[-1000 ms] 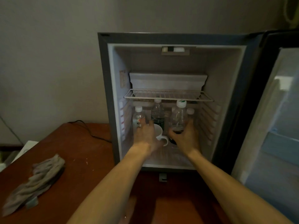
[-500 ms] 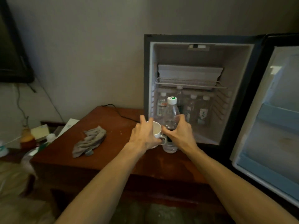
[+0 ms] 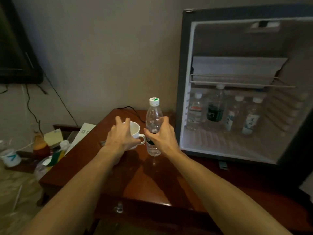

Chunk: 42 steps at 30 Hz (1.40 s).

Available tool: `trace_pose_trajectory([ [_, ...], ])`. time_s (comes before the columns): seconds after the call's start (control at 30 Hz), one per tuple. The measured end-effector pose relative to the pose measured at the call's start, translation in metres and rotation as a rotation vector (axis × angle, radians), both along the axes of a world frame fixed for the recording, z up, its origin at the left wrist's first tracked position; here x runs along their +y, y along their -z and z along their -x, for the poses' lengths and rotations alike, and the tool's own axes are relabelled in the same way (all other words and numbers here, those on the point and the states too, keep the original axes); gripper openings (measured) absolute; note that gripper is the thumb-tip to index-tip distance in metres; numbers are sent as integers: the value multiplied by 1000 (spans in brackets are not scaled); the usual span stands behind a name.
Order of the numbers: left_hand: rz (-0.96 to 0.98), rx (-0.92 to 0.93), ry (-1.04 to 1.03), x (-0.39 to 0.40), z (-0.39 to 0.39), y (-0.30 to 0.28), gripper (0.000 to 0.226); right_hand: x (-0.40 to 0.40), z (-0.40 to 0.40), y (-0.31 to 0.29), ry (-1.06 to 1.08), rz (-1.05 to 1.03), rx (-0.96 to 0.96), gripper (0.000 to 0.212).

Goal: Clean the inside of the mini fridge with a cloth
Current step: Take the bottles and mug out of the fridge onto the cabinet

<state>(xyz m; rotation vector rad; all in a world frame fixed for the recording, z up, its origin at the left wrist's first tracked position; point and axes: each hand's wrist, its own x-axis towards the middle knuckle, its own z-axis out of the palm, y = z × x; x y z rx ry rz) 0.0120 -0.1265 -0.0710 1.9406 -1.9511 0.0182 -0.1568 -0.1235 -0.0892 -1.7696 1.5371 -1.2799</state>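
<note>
Left hand (image 3: 122,136) curled around white cup (image 3: 134,133), right hand (image 3: 161,135) gripping upright water bottle (image 3: 153,126), both over wooden table (image 3: 144,180). Mini fridge (image 3: 237,145) open, just right of right hand, four bottles inside. Cloth mostly hidden behind left hand.

I've got the left hand (image 3: 121,138) curled round a white mug (image 3: 134,133) and the right hand (image 3: 162,134) gripping a clear water bottle (image 3: 153,123) w/ a white-green cap, both over the brown wooden table (image 3: 149,182), just beside each other. Mini fridge (image 3: 184,68) at right, door open; 4 bottles (image 3: 215,109) standing upright inside under the wire shelf (image 3: 237,83). Cloth mostly hidden behind the left hand.
</note>
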Motion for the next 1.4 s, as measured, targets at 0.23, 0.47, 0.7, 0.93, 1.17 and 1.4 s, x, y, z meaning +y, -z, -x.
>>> trace_pose_trajectory([
  [0.23,-32,35,62,-70,6,17,81,-74,-7,9,163,-15,-126,64],
  [0.47,-65,76,61,-94,11,42,80,-103,-8,14,181,-82,-125,72],
  [0.7,-129,56,66,-102,18,38,80,-103,-10,29,119,-108,-74,68],
  [0.93,-171,33,50,-107,23,35,80,-100,-13,25,134,-161,-48,72],
  [1.17,-228,-116,35,-102,20,30,107,-75,-11,19,164,-302,157,93],
  [1.4,-169,-254,-8,-56,14,-18,95,-10,-5,-9,5,-360,390,73],
])
